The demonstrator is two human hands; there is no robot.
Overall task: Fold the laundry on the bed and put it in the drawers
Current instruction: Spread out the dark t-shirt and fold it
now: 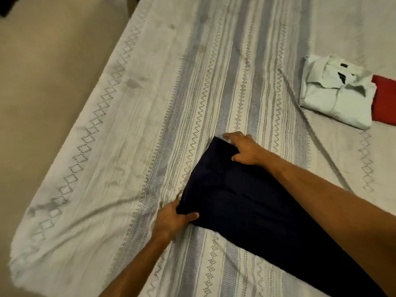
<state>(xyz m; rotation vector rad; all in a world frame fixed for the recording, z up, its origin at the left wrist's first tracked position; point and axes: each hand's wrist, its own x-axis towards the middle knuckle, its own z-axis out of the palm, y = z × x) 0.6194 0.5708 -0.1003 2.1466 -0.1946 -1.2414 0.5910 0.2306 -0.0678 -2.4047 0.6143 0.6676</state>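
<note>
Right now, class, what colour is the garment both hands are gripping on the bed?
Dark navy, nearly black, seen in the head view: the garment.

Dark garment [246, 202]: navy cloth lying flat on the bed, running from the middle toward the lower right edge.
Left hand [173, 219]: grips the garment's near corner, thumb on top, fingers tucked under the cloth.
Right hand [244, 150]: pinches the far corner, fingers curled over the edge.
Bed [96, 163]: covered by a pale sheet with grey stripes, zigzags and diamond borders, wrinkled.
White shirt [334, 93]: folded, collar up, well apart at upper right.
Red garment [384, 101]: just beside the shirt, partly under it, cut off by the frame.
Floor [42, 71]: beige, left of the bed.
</note>
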